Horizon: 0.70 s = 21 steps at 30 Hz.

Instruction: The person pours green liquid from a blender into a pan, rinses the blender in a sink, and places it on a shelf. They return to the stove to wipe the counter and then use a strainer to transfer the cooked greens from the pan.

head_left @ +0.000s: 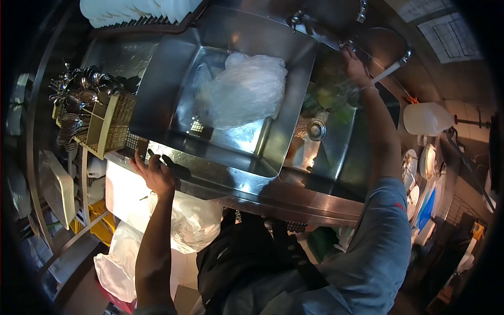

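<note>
My right hand (356,67) reaches up to the tap fittings at the back of the sink, its fingers at a tap handle; whether they grip it is hard to see. At the front edge of the metal counter is my left hand (153,172), fingers apart, holding nothing. Between my arms, a clear plastic bag (247,92) lies bunched in the left sink basin (273,152). The right basin (344,152) has a round drain strainer (316,129) and something green and blurred near its back.
A yellowish basket (107,123) of cutlery stands at the left. White dishes (136,10) fill a rack at the back left. A plastic jug (428,118) and plates (409,165) are at the right. White bin bags (191,220) hang below the counter's front.
</note>
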### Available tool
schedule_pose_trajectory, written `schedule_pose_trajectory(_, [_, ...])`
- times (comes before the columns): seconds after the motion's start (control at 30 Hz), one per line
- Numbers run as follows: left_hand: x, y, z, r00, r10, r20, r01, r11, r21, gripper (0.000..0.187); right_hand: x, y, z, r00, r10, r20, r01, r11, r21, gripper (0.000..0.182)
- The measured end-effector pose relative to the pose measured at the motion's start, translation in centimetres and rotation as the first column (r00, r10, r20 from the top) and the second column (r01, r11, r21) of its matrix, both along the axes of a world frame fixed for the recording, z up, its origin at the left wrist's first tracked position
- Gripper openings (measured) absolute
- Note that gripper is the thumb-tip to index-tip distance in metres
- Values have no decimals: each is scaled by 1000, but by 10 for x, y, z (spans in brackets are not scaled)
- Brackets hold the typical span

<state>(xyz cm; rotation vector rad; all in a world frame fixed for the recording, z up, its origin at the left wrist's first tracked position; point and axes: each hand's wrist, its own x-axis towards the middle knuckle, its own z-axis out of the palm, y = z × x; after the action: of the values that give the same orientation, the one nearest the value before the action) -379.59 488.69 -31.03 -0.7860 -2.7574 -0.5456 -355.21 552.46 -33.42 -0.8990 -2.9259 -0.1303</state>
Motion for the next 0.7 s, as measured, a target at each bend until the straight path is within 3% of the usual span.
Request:
schedule_pose_trajectory(0.03, [2,1,0,1000,24,11,-24,1000,-9,19,-8,-5,3,997,-67,47,68,997,-26,41])
schedule_pose_trajectory(0.07, [3,3,1,997,65,44,-65,998,1,20,-14,-7,2,991,-38,-126,41,999,19,23])
schedule_pose_trajectory(0.17, [1,1,-1,1000,20,3,-20,1000,6,20,-6,21,2,935,-53,-351,14,994,-112,15])
schedule_pose_trajectory(0.23, [1,2,-3,1000,12,-16,-12,1000,10,20,2,15,15,646,-187,-740,-2,969,-246,18])
schedule_pose_trajectory(0.3, [1,1,-2,1000,16,-11,-16,1000,7,20,26,-14,13,457,-429,-780,233,903,-360,24])
schedule_pose_trajectory(0.33, [1,2,-2,1000,30,1,-30,999,11,21,36,-29,3,430,-580,-692,478,796,-371,27])
schedule_pose_trajectory(0.37, [2,3,-1,999,43,16,-43,999,17,21,55,-30,-46,351,-81,-933,349,936,51,24])
schedule_pose_trajectory(0.4, [2,3,-1,999,35,15,-36,999,16,21,112,-35,-139,268,-556,-787,549,760,-349,27])
schedule_pose_trajectory(0.43, [0,3,-1,999,34,9,-34,999,20,21,122,-76,-172,240,-733,-637,543,645,-537,36])
schedule_pose_trajectory(0.47, [1,1,-1,999,34,5,-34,999,17,21,122,-123,-208,272,-848,-455,485,529,-696,46])
schedule_pose_trajectory(0.53, [2,-2,-2,1000,28,-5,-28,1000,7,21,112,-168,-307,464,-855,-234,309,403,-861,65])
schedule_pose_trajectory(0.63, [4,1,-2,997,77,13,-77,997,-8,21,24,-194,-216,122,-984,-128,338,163,-927,49])
schedule_pose_trajectory(0.7, [2,-2,-3,998,58,5,-58,998,2,21,22,-187,-159,133,-985,-111,358,152,-921,49])
